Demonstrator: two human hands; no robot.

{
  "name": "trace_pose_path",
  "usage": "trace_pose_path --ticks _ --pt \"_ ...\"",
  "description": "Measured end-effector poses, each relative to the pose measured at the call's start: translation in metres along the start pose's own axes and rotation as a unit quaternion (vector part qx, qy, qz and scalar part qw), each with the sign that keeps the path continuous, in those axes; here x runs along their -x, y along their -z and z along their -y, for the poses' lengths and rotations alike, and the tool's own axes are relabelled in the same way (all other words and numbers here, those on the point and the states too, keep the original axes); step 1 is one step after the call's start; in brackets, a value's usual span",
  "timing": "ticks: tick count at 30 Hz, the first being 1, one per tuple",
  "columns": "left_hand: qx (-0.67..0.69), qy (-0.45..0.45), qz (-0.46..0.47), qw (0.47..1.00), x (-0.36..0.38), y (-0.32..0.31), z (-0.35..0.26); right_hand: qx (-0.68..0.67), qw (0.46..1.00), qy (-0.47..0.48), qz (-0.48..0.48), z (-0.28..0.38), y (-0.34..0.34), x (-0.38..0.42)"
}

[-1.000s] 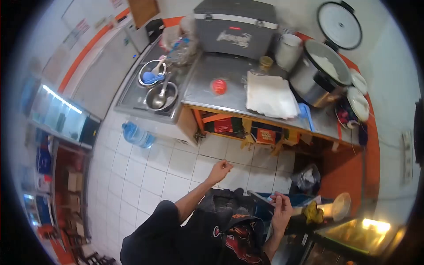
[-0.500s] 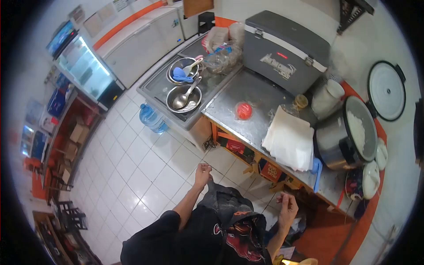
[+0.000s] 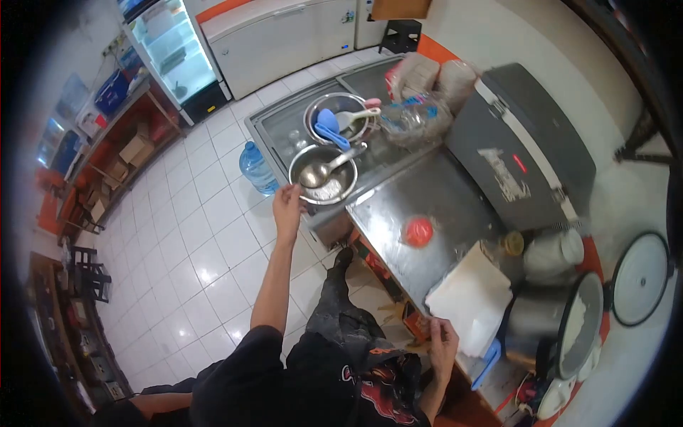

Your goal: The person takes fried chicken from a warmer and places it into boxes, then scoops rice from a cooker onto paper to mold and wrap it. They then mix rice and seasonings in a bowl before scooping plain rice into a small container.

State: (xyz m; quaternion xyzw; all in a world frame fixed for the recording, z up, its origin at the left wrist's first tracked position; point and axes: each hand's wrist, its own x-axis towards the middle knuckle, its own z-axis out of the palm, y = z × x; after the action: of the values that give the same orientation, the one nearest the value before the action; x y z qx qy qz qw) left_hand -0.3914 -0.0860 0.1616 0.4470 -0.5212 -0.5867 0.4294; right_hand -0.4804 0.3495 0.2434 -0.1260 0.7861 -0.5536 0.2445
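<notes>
My left hand (image 3: 289, 205) is at the near left rim of a steel bowl (image 3: 344, 194), its fingers apart and slightly bent; whether they touch the rim is unclear. A metal ladle (image 3: 314, 175) rests in this bowl. Behind it, a second steel bowl (image 3: 311, 116) holds a blue utensil (image 3: 329, 127) and a pale-handled one (image 3: 356, 114). My right hand (image 3: 442, 343) is beside the stack of white paper sheets (image 3: 471, 299), thumb and fingers pinched together; anything between them is too small to make out. A round red item (image 3: 419, 231) lies on the metal counter (image 3: 384, 206).
A grey cooler box (image 3: 523, 146) stands at the counter's back. Rightward are a large rice pot (image 3: 530, 320), a round lid (image 3: 640, 279) and a blue-handled item (image 3: 486, 364). A water bottle (image 3: 257, 169) stands on the tiled floor. Part of a bare arm (image 3: 160, 404) shows lower left.
My left hand has moved forward to the bowl's rim, and its fingers have spread. My right hand is now nearer the paper sheets. The view has shifted, and the bowls look closer.
</notes>
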Motion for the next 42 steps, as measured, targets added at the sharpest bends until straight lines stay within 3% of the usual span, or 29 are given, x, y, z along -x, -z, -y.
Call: trace_pose_path --ticks 3,6,8,10,12,14,16,20,22,23,24,26,28,32,35,38,42 --pt "-0.008 -0.016 -0.012 1.0 -0.101 -0.037 -0.006 -0.02 0.999 -0.025 0.039 0.025 -0.036 -0.053" --pt "-0.099 0.013 -0.017 0.995 -0.178 -0.071 -0.016 -0.025 0.996 -0.061 0.055 0.067 -0.076 -0.105" --pt "-0.269 0.052 0.019 0.962 -0.216 -0.086 -0.021 0.003 0.997 -0.01 0.074 0.091 -0.101 -0.142" --pt "-0.29 0.073 0.041 0.953 -0.249 -0.091 0.006 0.027 0.996 0.007 0.081 0.109 -0.12 -0.176" --pt "-0.417 -0.119 0.032 0.9 -0.271 -0.091 0.04 0.058 0.99 0.045 0.122 0.125 -0.136 -0.203" --pt "-0.397 -0.135 0.051 0.907 -0.266 -0.089 0.029 0.054 0.989 0.04 0.13 0.136 -0.151 -0.225" --pt "-0.355 -0.054 0.126 0.925 -0.257 -0.087 0.004 0.045 0.987 0.041 0.148 0.145 -0.162 -0.244" --pt "-0.266 0.036 0.133 0.954 -0.249 -0.076 -0.037 0.09 0.981 0.002 0.174 0.149 -0.171 -0.281" --pt "-0.285 -0.043 0.07 0.955 -0.25 -0.061 -0.049 0.062 0.979 0.026 0.194 0.151 -0.178 -0.298" --pt "-0.293 -0.093 0.049 0.95 -0.275 -0.038 -0.003 0.062 0.978 0.026 0.198 0.149 -0.181 -0.31" --pt "-0.294 -0.092 0.045 0.95 -0.276 -0.028 -0.016 0.056 0.975 0.035 0.213 0.144 -0.185 -0.323" --pt "-0.176 0.028 0.058 0.982 -0.271 -0.011 -0.057 0.052 0.97 0.044 0.233 0.139 -0.199 -0.347" --pt "-0.17 0.039 0.023 0.984 -0.278 0.013 -0.05 -0.021 0.976 0.025 0.213 0.136 -0.221 -0.373" --pt "-0.17 0.058 -0.065 0.982 -0.286 0.045 -0.022 -0.007 0.981 -0.022 0.194 0.099 -0.263 -0.426" --pt "-0.168 0.079 -0.114 0.976 -0.284 0.048 0.003 0.066 0.978 -0.072 0.184 0.079 -0.282 -0.457" --pt "-0.157 0.079 -0.156 0.972 -0.281 0.045 0.028 0.065 0.973 -0.079 0.209 0.069 -0.296 -0.472" --pt "-0.187 0.092 -0.168 0.963 -0.278 0.029 0.029 -0.01 0.979 -0.112 0.169 0.067 -0.307 -0.473"
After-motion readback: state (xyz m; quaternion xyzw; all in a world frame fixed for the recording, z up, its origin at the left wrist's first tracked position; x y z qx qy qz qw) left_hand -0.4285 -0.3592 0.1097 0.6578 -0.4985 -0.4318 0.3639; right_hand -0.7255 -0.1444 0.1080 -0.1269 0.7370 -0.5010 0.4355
